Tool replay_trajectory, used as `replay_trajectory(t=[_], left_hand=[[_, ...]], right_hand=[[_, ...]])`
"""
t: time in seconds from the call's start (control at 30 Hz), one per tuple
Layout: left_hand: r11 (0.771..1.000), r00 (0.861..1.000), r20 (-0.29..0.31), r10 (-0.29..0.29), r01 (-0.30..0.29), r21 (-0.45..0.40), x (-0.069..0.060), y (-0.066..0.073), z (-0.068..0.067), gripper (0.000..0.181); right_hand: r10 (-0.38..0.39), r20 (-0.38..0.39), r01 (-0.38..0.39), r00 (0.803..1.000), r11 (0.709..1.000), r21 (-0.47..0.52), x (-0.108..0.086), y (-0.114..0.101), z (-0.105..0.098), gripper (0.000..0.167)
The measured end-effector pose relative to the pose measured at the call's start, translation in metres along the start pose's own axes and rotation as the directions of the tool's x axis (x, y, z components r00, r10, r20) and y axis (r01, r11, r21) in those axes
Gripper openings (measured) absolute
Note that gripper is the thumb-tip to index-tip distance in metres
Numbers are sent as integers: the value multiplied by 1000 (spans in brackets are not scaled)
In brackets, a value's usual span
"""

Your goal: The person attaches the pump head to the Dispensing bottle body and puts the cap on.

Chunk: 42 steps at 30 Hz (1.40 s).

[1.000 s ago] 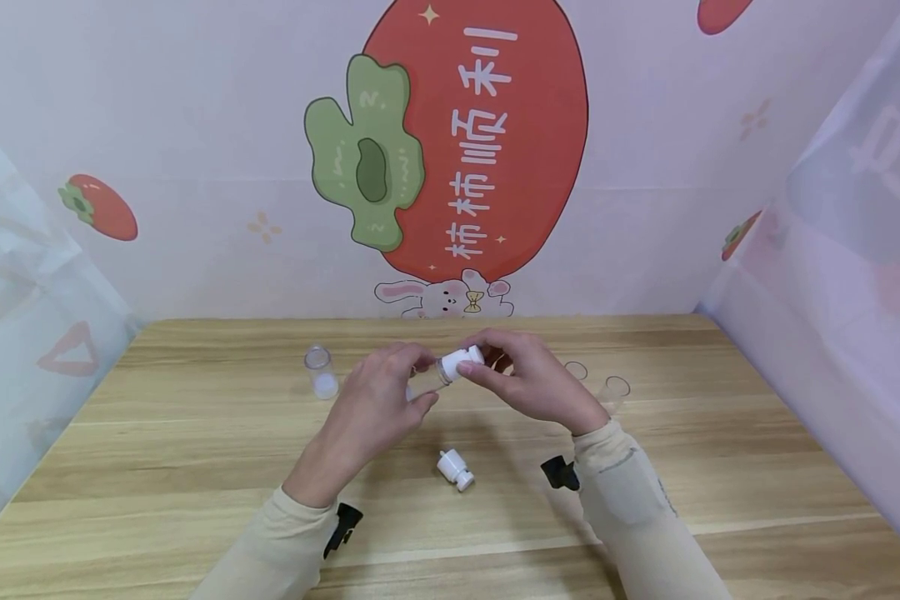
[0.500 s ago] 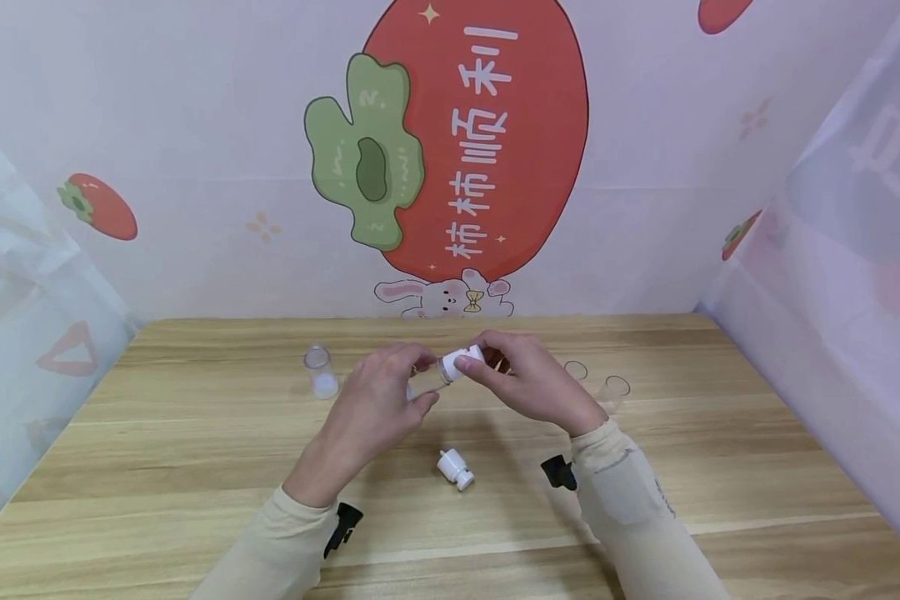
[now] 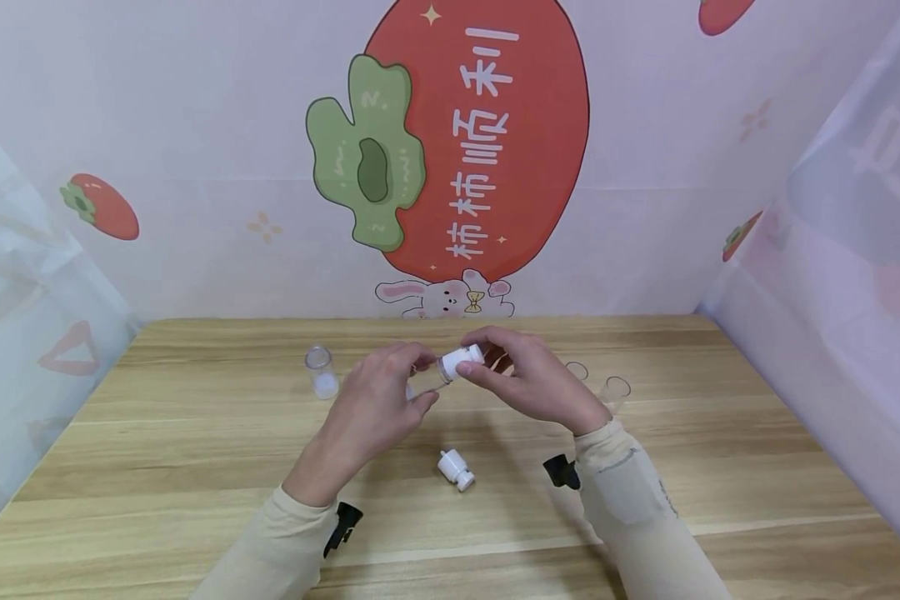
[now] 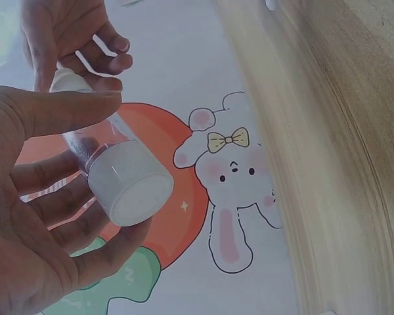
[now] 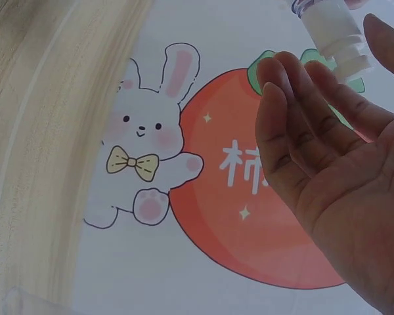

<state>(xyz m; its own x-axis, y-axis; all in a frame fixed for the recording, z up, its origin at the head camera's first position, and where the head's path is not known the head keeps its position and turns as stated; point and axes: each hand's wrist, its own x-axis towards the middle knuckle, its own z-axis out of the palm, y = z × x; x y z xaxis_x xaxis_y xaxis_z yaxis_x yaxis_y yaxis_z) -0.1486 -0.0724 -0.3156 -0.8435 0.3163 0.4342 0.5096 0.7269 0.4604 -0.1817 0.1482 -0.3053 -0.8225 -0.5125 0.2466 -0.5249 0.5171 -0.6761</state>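
The person's left grip (image 3: 378,392) is holding a clear bottle (image 4: 130,184) by its body, which is tilting above the tabletop (image 3: 195,467) with its whitish base toward the left and its neck toward the right. The right grip (image 3: 528,379) is curling at the other end, thumb and fingers loosely round the white pump top (image 5: 331,29) seated on the neck; how firmly they are pressing, I cannot tell. Nearer the person, a loose white pump (image 3: 456,470) is lying on its side. To the left, an open clear bottle (image 3: 320,372) is standing; beyond the right wrist, clear round-rimmed pieces (image 3: 617,386) are resting, too faint to make out fully. The tabletop is showing pale, streaky wood grain and running back to a whitish backdrop (image 3: 195,100). There, a big red fruit print (image 3: 525,150) is displaying white lettering turned sideways, with a rabbit (image 3: 450,297) peeking out below. Pale sheets, the left sheet (image 3: 30,275) and the right sheet (image 3: 870,275), are enclosing both sides.
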Motion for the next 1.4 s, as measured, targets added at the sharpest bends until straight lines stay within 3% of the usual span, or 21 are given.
replay_trajectory(t=[0.4, 0.63, 1.4], left_hand=[[1000, 1000, 15, -12, 12, 0, 1, 0, 0, 37], [1000, 1000, 15, -4, 4, -6, 1, 0, 0, 36], [1000, 1000, -6, 30, -30, 4, 0, 0, 1, 35]], right_hand=[[-81, 2, 80, 997, 995, 52, 0, 3, -1, 36], [-108, 14, 107, 994, 991, 81, 0, 4, -2, 29], [-11, 15, 11, 1000, 1000, 6, 2, 2, 1, 14]])
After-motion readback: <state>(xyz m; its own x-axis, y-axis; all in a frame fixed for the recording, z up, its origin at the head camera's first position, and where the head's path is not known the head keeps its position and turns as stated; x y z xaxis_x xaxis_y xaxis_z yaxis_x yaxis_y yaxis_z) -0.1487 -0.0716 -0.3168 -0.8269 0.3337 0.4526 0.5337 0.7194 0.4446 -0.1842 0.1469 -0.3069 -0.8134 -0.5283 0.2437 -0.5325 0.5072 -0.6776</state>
